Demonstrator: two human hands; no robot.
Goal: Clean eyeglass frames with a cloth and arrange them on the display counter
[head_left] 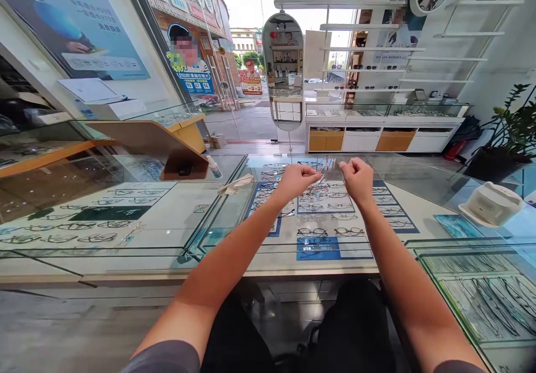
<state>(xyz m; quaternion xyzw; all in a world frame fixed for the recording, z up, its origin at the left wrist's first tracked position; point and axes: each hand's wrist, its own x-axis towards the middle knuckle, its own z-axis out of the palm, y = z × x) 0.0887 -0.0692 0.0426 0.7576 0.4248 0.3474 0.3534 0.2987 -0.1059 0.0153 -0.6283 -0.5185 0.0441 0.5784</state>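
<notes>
My left hand is raised above the glass counter, its fingertips pinching a thin-rimmed pair of glasses. The glasses stand roughly upright and are hard to make out against the frames under the counter glass. Just to their right is my right hand, curled with thumb and fingers pressed together. Whether anything sits in that grip is hidden. Below both hands, rows of eyeglass frames lie inside the case, some on blue-edged trays.
A crumpled cloth and a small bottle sit on the counter to the left, near a brown tilted stand. At right are a white device and a potted plant. An oval mirror hangs ahead.
</notes>
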